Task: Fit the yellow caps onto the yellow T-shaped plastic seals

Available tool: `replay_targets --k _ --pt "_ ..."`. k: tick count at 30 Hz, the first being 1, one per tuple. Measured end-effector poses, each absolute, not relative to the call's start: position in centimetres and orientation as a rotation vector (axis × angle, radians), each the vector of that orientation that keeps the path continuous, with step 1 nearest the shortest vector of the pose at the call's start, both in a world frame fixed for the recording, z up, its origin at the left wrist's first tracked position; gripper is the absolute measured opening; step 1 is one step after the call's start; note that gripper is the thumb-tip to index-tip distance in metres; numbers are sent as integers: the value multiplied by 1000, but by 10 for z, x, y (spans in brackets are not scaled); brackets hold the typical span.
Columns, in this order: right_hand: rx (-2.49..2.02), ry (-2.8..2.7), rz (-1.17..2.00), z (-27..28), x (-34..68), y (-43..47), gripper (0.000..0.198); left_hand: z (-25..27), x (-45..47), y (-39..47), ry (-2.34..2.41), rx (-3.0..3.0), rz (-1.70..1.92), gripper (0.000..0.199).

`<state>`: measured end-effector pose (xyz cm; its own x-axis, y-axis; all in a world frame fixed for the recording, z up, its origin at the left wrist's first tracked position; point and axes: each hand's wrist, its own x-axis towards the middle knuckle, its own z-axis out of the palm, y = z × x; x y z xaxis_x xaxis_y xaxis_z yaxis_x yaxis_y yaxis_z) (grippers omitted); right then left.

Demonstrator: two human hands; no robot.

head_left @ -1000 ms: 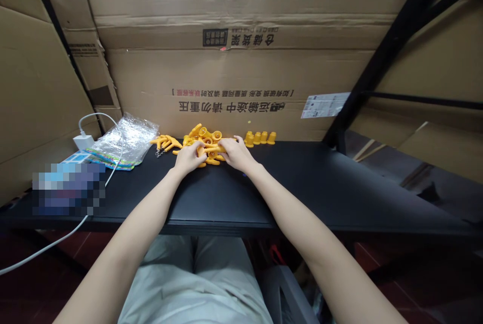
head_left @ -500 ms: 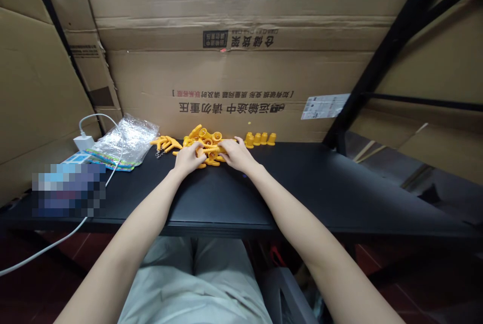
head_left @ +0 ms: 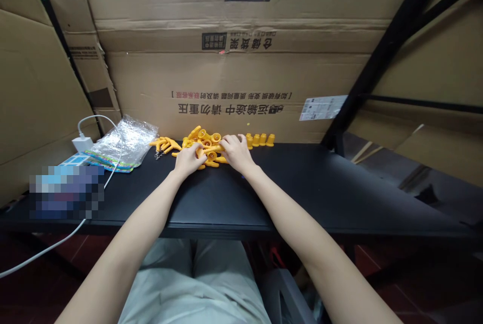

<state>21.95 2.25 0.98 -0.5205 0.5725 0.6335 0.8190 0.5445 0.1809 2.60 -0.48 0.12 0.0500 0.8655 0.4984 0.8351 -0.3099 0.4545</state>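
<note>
Since the earlier frames, the right hand (head_left: 237,153) had shifted slightly, its fingers arched higher, while the left hand (head_left: 187,159) stayed nearly where it was. Left thumb and fingers were bent in a narrow pinch around one end of a slim yellow piece (head_left: 214,149). The right hand, curled and palm down, reached the other end; with its fingertips hidden, I could not tell whether they were closed on it or only touching. That piece lay between both hands, just above a heap of yellow parts (head_left: 203,134), some finger-like, others round and hollow.

All this was at the far edge of a smooth black table (head_left: 226,198), against a tall cardboard sheet (head_left: 147,70) printed with upside-down characters and creased across. Left of the heap lay yellow hand shapes (head_left: 169,144) with small metal chains; to its right stood a short row of yellow caps (head_left: 263,140), round-topped and flared at the base. Further left were a crinkled, shiny clear plastic bag (head_left: 130,138), a white plug (head_left: 82,143) and a thin white cable (head_left: 62,241) drooping over the table's edge. A black metal post (head_left: 377,65) slanted up at the right, near a pale paper label (head_left: 323,107).
</note>
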Motion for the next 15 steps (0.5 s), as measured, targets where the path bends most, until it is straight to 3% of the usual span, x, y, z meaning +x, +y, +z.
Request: replay_targets --k 6,10,15 --pt "-1277 -1850 -566 3 258 48 21 2 20 -2 1906 2131 1160 26" --pt "-1561 -1590 -352 -15 302 69 29 0 20 0 1923 2100 1195 23" --pt "-1993 -1484 -83 -35 332 79 21 -1 21 1 1931 2090 1195 23"
